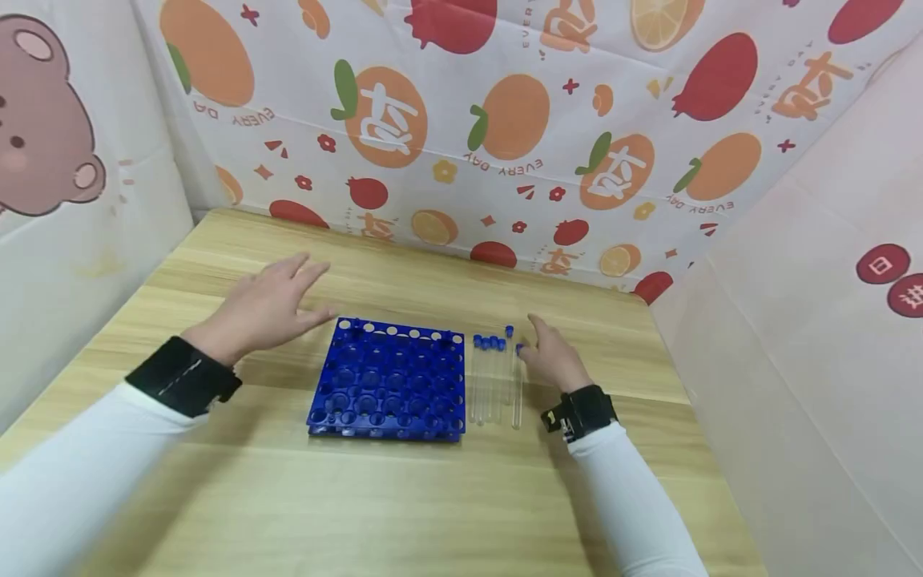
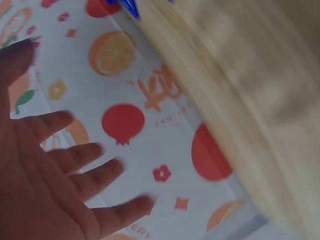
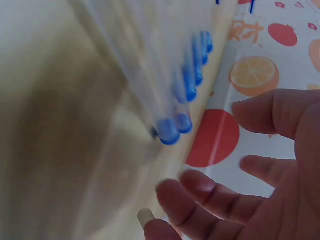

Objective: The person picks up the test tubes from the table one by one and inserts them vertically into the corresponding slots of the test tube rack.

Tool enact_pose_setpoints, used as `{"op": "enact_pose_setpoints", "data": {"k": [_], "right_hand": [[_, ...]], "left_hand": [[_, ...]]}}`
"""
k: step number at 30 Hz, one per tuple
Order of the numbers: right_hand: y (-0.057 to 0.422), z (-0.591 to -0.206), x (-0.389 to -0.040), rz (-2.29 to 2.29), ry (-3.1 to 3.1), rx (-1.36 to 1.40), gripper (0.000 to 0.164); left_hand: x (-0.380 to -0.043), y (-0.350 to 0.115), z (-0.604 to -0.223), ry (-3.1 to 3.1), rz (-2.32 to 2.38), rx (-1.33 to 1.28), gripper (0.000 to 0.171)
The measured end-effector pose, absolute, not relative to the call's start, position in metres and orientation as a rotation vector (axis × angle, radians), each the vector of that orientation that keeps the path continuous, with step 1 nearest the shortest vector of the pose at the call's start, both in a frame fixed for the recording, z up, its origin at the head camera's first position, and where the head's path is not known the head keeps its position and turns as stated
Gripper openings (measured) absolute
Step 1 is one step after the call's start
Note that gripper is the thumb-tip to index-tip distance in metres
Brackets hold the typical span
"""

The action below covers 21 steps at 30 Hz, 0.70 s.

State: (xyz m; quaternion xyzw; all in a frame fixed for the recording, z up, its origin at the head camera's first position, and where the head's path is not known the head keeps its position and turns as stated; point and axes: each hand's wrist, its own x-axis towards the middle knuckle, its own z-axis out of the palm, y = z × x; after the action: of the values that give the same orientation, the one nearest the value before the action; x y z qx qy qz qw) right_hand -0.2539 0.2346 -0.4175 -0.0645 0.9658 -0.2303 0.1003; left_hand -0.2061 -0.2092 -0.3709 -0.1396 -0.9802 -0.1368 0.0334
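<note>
A blue plastic test tube rack [image 1: 392,381] with rows of round holes lies on the wooden table. Beside its right edge lie several clear test tubes [image 1: 490,385] with blue caps, roughly side by side. My left hand [image 1: 263,308] hovers over the rack's far left corner, fingers spread, holding nothing; its palm [image 2: 45,180] shows in the left wrist view. At the capped end of the rightmost test tube [image 1: 517,393] is my right hand [image 1: 555,357]. In the right wrist view its fingers [image 3: 215,200] are loosely bent, apart from the blue caps [image 3: 168,131].
The wooden table [image 1: 360,513] meets a fruit-printed cloth [image 1: 447,144] at its back edge. Pale side walls stand at left and right, the left one [image 1: 79,264] bearing a printed bear. Black straps with cameras sit on both wrists.
</note>
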Motion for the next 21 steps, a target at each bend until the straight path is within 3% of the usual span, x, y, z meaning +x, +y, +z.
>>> {"op": "enact_pose_setpoints", "data": {"k": [6,17,21], "right_hand": [[0.235,-0.434,-0.240,-0.627,2.780,-0.158,0.072],[0.235,-0.446,-0.232,-0.789,2.719,-0.057,0.084],[0.238,-0.448,-0.229,-0.898,2.691,-0.051,0.084]], "left_hand": [[-0.185,-0.199,-0.382,-3.102,-0.826,-0.479,0.068],[-0.169,-0.194,-0.409,-3.089,-1.809,-0.094,0.086],[-0.162,-0.194,-0.425,-2.965,-2.047,-0.025,0.082]]}}
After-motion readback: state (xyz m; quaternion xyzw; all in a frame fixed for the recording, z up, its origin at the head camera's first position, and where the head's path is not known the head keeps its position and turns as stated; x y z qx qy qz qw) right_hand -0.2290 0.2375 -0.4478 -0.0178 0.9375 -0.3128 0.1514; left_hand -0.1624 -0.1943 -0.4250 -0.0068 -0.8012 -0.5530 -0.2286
